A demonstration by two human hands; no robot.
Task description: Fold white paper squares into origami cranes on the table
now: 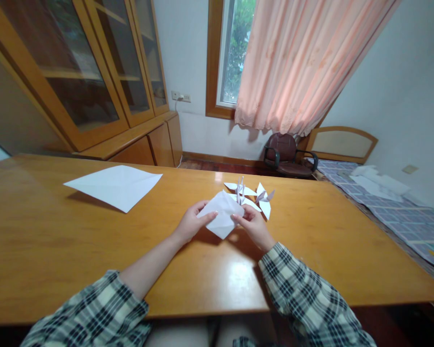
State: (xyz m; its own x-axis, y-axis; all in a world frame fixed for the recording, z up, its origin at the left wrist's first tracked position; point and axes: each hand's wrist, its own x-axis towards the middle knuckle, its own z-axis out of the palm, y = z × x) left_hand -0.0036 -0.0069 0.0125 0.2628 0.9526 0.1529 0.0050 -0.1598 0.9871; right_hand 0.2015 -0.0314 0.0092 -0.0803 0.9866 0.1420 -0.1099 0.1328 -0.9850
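A folded white sheet of paper (222, 219), diamond-shaped with visible creases, is held up over the wooden table (148, 270). My left hand (195, 220) pinches its left corner, thumb on top and the other fingers behind. At the right corner my right hand (251, 221) grips it the same way, thumb over the front. Just beyond the held paper, several folded white paper cranes lie together; one crane (263, 197) has its wings spread at the right of the group. Part of the group is hidden behind the paper and my right hand.
A larger white paper sheet (119, 185) lies on the table at the left, partly raised off the surface. Behind the table stand a glass-door cabinet (126, 144) and a dark red armchair (287, 152). A bed (394, 207) is on the right.
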